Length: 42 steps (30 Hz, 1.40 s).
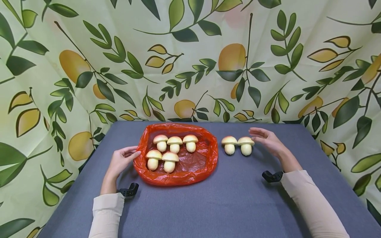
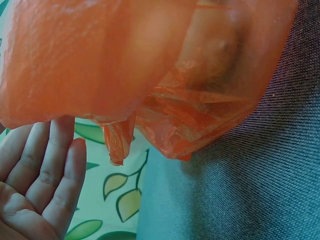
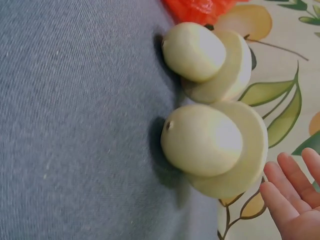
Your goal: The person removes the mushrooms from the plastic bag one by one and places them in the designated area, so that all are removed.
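Plainly, two mushrooms (image 1: 229, 142) separate red bag (image 1: 175, 179) and left hand (image 1: 120, 161) from right hand (image 1: 269, 141), both loosely outstretched.

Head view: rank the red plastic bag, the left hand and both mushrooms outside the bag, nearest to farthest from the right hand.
1. Right loose mushroom: just left of the right hand
2. Left loose mushroom: beside the first
3. Red plastic bag: farther left
4. Left hand: at the bag's left side

The bag (image 2: 90, 65) hides the tips of some of my left fingers (image 2: 47, 175), blurs the mushroom (image 2: 220, 50) inside, and runs off the left wrist view's top. My right fingers (image 3: 295, 182) are cropped at right; the head view's bottom cuts my sleeves (image 1: 314, 203).
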### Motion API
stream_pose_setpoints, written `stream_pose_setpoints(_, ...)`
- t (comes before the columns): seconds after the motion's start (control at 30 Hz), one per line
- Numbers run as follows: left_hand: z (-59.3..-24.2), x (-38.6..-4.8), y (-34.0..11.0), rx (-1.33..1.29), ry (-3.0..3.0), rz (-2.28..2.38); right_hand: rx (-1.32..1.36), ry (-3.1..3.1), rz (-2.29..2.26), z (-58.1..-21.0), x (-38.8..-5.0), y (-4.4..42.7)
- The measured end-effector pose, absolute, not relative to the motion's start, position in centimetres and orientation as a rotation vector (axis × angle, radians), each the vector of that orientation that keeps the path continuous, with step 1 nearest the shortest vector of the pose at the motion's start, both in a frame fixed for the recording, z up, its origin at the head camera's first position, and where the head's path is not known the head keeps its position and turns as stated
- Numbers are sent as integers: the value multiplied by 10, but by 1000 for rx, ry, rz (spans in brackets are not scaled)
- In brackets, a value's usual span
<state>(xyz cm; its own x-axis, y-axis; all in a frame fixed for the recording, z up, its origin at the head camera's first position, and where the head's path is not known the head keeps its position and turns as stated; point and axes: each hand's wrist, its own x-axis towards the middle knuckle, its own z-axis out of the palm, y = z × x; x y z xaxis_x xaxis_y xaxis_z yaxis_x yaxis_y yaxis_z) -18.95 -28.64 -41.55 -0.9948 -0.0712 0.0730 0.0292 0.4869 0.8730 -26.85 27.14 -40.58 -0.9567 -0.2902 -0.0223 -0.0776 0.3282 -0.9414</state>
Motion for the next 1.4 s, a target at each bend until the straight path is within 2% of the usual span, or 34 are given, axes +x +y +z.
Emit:
stream_pose_setpoints(0.27, -415, -189, -286, 31, -2615, -1554, -477, 2392, -1784, -403, -266, 262)
stream_pose_setpoints(0.83, -414, -189, -287, 29, -2610, -1565, -547, 2408, -1715, -388, -254, 236)
stream_pose_setpoints(1.4, -413, -189, -285, 18, -2589, -1581, -455, 2278, -1816, -398, -246, 212)
